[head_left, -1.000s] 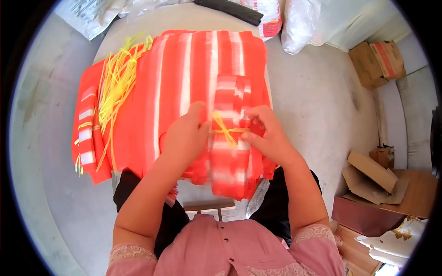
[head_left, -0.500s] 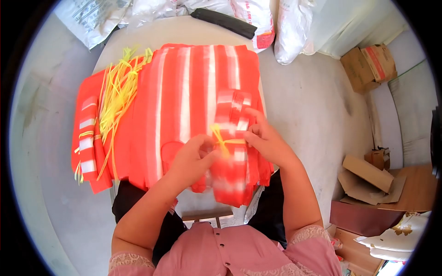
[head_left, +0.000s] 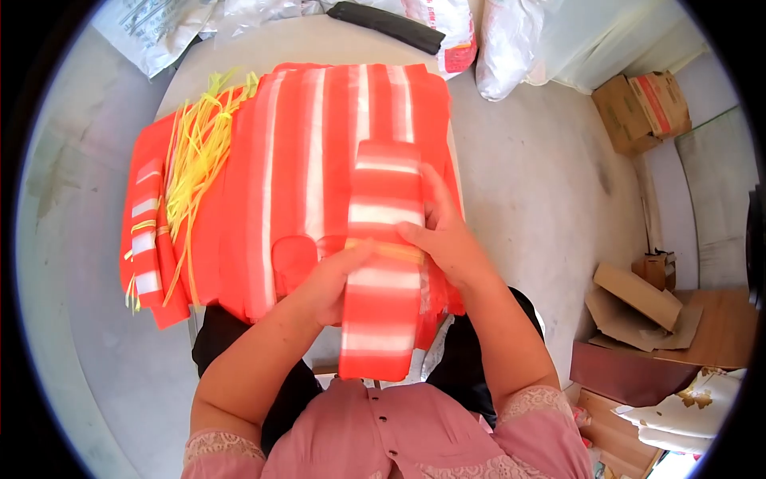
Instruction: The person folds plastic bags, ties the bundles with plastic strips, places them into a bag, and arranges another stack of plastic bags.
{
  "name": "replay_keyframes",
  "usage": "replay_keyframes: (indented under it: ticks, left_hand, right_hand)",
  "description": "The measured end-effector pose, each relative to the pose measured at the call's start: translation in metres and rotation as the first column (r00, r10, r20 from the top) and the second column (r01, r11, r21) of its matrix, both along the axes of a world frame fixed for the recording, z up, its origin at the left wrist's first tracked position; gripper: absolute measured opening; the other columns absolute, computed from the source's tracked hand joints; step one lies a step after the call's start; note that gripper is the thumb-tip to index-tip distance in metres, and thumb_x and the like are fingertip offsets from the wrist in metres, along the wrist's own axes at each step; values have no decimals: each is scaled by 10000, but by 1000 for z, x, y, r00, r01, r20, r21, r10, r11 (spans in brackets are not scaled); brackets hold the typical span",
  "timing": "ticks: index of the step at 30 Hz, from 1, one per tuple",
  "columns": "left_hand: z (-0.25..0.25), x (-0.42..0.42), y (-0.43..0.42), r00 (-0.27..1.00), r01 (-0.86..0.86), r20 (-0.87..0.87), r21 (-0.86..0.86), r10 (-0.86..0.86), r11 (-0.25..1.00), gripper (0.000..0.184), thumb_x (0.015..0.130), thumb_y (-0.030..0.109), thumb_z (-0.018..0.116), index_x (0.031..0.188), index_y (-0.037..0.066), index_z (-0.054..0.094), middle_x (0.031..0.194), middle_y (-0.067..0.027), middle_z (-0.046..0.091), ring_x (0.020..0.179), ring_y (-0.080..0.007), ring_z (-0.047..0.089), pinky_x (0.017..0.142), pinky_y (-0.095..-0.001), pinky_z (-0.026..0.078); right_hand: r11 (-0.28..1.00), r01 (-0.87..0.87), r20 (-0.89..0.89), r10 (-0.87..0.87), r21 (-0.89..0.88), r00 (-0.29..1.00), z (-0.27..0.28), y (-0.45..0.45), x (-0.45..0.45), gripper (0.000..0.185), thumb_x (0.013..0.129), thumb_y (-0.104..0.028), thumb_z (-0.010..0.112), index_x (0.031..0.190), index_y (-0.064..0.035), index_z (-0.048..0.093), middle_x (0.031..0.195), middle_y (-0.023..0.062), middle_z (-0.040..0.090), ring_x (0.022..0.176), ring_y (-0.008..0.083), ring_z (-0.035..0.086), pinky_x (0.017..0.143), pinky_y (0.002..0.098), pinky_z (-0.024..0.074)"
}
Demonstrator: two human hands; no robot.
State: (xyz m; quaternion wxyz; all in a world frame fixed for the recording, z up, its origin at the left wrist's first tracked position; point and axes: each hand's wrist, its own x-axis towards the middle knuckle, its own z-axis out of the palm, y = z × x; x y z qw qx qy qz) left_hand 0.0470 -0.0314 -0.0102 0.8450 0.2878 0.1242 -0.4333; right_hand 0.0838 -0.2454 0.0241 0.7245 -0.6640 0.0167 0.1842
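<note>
A folded bundle of red-and-white striped plastic bags (head_left: 383,315) is held lengthwise over the near edge of the stack, a yellow tie strip around its middle. My left hand (head_left: 335,283) grips its left side, with the thumb by the strip. On the right edge, my right hand (head_left: 443,239) is closed with its thumb on the front face and fingers partly hidden behind. Underneath lies a wide stack of the same striped bags (head_left: 295,152). Loose yellow tie strips (head_left: 195,160) are heaped on the stack's left part.
Tied striped bundles (head_left: 148,239) rest at the far left. A black roll (head_left: 387,28) lies at the table's back beside white plastic sacks (head_left: 511,48). Cardboard boxes (head_left: 642,112) stand on the right, with an opened carton (head_left: 638,311) nearer.
The bundle has turned and straightened, moving slightly left and toward me. The loose ends of its yellow tie no longer show. Both hands have shifted to its sides.
</note>
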Motion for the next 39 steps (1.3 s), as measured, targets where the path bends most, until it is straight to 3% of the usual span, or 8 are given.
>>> replay_keyframes:
  ticks: [2,6,10,18,24,29,33,39]
  left_hand:
    - [2,1,-2,997,-34,-70,-91,28,995,631,1036,352,652,1521,7,441,1457,-151,581,1275,-265,622,1046,-454,546]
    - [-3,-11,-16,977,11,202,272,-69,962,643,1016,154,679,1566,24,373,1458,-125,563,1276,-222,605,1057,-405,531]
    - [-3,-16,-21,972,20,208,376,-105,926,582,1003,70,688,1523,16,432,1436,-99,593,1288,-216,602,1094,-401,505]
    - [4,-12,-15,987,31,139,306,-77,952,572,1006,99,701,1513,20,448,1418,-97,614,1282,-210,622,1073,-416,541]
    - [-5,-11,-14,980,61,168,242,-104,968,555,1012,82,666,1522,33,451,1418,-93,609,1271,-208,623,1067,-415,532]
    - [-2,-14,-14,995,21,90,295,-50,955,613,994,95,709,1530,22,419,1436,-113,593,1291,-228,616,1079,-432,537]
    - [6,-23,-16,990,-36,138,297,-6,954,703,973,86,739,1562,23,361,1477,-128,548,1336,-241,579,1107,-445,520]
    - [5,-58,-21,981,13,165,461,-100,887,656,984,48,703,1553,30,377,1449,-113,566,1326,-225,575,1109,-420,507]
  right_hand:
    - [989,109,125,-121,102,985,0,1,2,916,958,-61,700,1683,-98,140,1495,173,526,1260,237,612,1072,390,490]
    - [970,240,372,-232,25,899,-24,-15,22,885,964,-51,671,1679,-94,152,1459,156,550,1211,230,631,1048,385,503]
    - [907,126,231,-33,-402,972,-30,-42,32,862,923,-93,726,1645,-60,256,1449,195,552,1272,253,612,1033,377,517]
    - [916,-155,-22,159,-369,987,-10,-53,7,929,923,-148,753,1673,-78,209,998,129,726,932,198,689,856,337,557]
    - [968,-79,-81,61,-239,995,-8,-51,13,938,943,-126,745,1691,-107,178,978,94,705,861,167,669,810,328,552]
    - [798,117,309,89,-591,947,-10,-50,15,794,941,-85,708,1643,-116,337,1126,100,702,1036,250,669,910,376,545]
    - [661,226,629,470,-716,619,-4,-36,12,703,939,-121,684,1594,-98,431,1512,156,558,1434,360,490,1153,460,435]
    - [489,33,394,660,-871,640,-23,-10,8,744,952,-459,683,1554,-67,489,1726,192,246,1614,374,166,1305,510,165]
